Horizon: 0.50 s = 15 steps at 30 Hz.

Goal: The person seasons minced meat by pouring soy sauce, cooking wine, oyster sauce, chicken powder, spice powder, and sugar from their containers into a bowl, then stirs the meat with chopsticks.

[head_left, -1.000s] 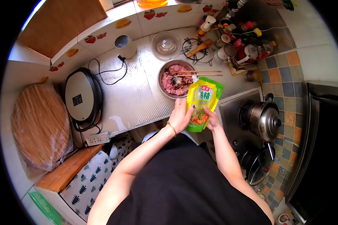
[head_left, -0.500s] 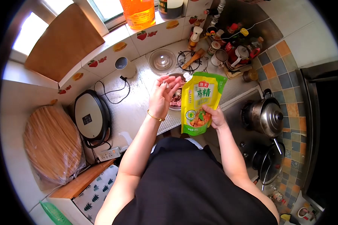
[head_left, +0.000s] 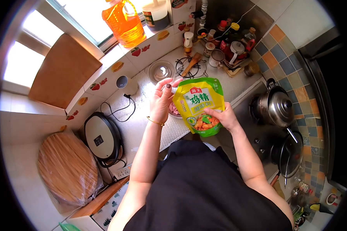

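A yellow and green seasoning pouch (head_left: 200, 106) is upright, tilted a little, in front of my chest. My right hand (head_left: 225, 116) grips its lower right side, thumb across the front. At the pouch's upper left corner, my left hand (head_left: 160, 101) has its thumb and fingers curled around the white cap, which they mostly cover. Behind the pouch and my left hand, a bowl of pink minced meat (head_left: 174, 109) shows only in part. A clear lid or dish (head_left: 160, 72) lies beyond them on the silver counter (head_left: 142, 82).
Left are a round electric pan (head_left: 103, 134), a grey-topped cup (head_left: 127, 85) with a black cord nearby, and a wrapped round board (head_left: 68, 167). A wooden tool (head_left: 192, 64) lies on a wire rack; jars and bottles stand behind. Right, a steel pot (head_left: 280, 107) sits on the stove.
My left hand has moved from beside the cap to curl its fingers around it. The pouch has shifted left and tilted. The view has turned, showing more of the window ledge.
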### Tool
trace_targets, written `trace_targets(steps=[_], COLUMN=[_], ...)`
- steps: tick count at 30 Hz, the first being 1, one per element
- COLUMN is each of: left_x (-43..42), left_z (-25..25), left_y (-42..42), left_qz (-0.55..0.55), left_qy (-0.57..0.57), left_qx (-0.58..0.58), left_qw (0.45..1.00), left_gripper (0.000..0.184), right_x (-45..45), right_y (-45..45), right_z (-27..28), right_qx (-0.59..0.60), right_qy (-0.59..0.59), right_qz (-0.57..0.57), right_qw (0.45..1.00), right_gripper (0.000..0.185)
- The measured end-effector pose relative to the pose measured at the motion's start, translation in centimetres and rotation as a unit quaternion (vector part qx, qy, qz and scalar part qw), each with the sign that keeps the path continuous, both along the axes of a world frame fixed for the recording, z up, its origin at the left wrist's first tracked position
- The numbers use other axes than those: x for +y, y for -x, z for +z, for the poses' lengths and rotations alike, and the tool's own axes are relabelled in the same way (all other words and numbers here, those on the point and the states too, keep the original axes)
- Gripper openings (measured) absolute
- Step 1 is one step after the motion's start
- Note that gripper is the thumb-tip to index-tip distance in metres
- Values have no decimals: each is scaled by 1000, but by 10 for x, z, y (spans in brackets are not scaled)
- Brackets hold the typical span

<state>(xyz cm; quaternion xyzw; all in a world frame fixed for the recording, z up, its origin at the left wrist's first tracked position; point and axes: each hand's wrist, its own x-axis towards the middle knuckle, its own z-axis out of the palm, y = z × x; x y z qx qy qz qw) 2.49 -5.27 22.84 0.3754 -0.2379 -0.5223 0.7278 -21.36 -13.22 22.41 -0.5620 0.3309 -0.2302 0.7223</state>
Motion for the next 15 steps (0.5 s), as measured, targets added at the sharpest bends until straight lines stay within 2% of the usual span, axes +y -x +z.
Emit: trace_targets(steps=[2,6,9,12,15], left_x=[-1,-3,-3,-4,-8], left_z=[-13,6,4,7,4], left_y=[-7,-2,-15,-13,-7], left_qz=[17,48,12,6,41], left_qy=[-51,-101,-169,-141,-57], left_qx=[-42,-84,-138,-126,-95], left_qw=[998,990,976,982,993], left_gripper=[32,30,28,25,20], right_x=[0,1,2,3,1], right_y=[0,0,2,0,5], right_z=[3,7,19,32,13], right_qx=[0,17,119,118,26], right_qy=[12,68,244,286,107], right_qz=[0,-17,-6,-37,-47], right_qw=[1000,997,962,950,993], right_gripper=[28,29,30,30,29])
